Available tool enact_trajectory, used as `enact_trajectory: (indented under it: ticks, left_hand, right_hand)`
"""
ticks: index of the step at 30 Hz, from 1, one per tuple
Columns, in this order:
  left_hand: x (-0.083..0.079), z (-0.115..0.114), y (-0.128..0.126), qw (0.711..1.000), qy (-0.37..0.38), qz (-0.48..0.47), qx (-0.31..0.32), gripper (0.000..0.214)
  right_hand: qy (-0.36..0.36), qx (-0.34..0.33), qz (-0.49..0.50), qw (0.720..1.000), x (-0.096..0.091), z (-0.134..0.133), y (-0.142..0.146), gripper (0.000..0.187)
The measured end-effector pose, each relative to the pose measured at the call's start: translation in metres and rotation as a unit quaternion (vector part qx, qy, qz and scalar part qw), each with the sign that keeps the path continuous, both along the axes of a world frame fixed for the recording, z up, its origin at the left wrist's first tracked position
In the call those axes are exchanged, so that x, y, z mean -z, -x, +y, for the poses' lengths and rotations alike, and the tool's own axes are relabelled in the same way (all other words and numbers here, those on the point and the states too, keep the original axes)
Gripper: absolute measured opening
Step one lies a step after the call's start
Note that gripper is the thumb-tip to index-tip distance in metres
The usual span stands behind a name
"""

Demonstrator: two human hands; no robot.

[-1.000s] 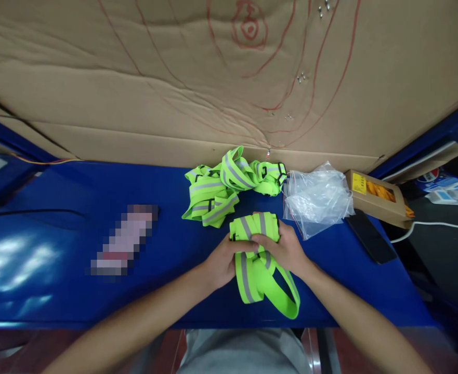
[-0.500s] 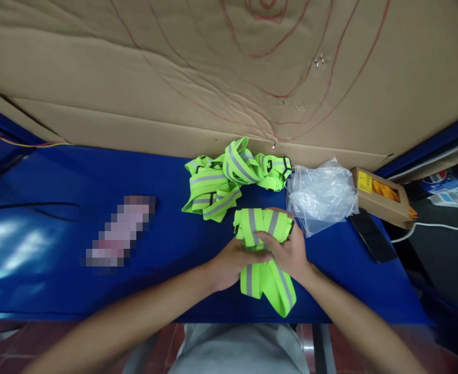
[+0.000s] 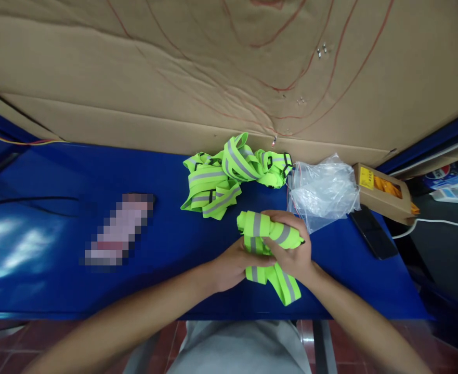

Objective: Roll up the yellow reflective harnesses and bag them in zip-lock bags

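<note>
Both my hands hold one neon-green reflective strap [image 3: 257, 224] with grey stripes, partly wound into a roll, over the near part of the table. My left hand [image 3: 232, 265] is closed on its left side, the thumb lying across the band. Around the right part of the roll my right hand [image 3: 297, 249] is wrapped, its thumb pressed on the strap. A loose loop of the band hangs below the hands towards me. Behind them lies a heap of similar green reflective straps [image 3: 213, 176] with black buckles.
On the blue table [image 3: 166, 234] are clear plastic bags [image 3: 322, 192], a cardboard box [image 3: 384, 192] with orange contents, and a black phone [image 3: 373, 232]. A pixelated item [image 3: 119, 228] lies at left. A cardboard panel [image 3: 135, 78] with red lines stands along the back.
The rolled part of the strap has tilted, its right end lower, and looks more tightly wound. The hanging loop has become shorter. Both hands have shifted slightly right.
</note>
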State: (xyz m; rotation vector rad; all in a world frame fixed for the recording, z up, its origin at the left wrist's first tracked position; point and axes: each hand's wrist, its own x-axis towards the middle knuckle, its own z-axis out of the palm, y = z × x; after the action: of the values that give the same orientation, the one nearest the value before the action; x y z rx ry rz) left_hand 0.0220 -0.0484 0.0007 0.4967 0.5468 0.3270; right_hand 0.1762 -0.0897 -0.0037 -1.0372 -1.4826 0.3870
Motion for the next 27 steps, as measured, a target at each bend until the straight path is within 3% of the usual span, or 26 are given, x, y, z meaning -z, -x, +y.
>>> enact_trajectory:
  ticks: [6, 10, 12, 14, 19, 27]
  left_hand:
    - [0.006, -0.006, -0.004, 0.991, -0.127, 0.013, -0.024, 0.045]
    - [0.012, -0.007, -0.006, 0.980, -0.174, 0.067, -0.075, 0.042]
    - [0.011, -0.007, -0.005, 0.979, -0.166, 0.079, -0.086, 0.042]
    - [0.008, -0.007, -0.004, 0.988, -0.130, 0.064, -0.058, 0.047]
    - [0.000, -0.005, -0.001, 0.997, -0.069, 0.019, -0.006, 0.041]
    - [0.003, 0.001, -0.001, 0.994, -0.086, 0.065, -0.029, 0.038]
  right_hand:
    - [0.030, -0.057, 0.087, 0.994, -0.012, -0.002, 0.005, 0.045]
    - [0.060, -0.077, 0.116, 0.988, -0.015, -0.006, 0.010, 0.049]
    - [0.060, -0.076, 0.099, 0.990, -0.014, -0.007, 0.010, 0.052]
    - [0.049, -0.044, 0.073, 0.995, -0.012, -0.007, 0.008, 0.054]
    - [-0.037, -0.011, -0.076, 0.996, -0.006, -0.002, 0.000, 0.058]
    - [0.048, -0.038, -0.048, 0.997, -0.016, -0.001, -0.004, 0.052]
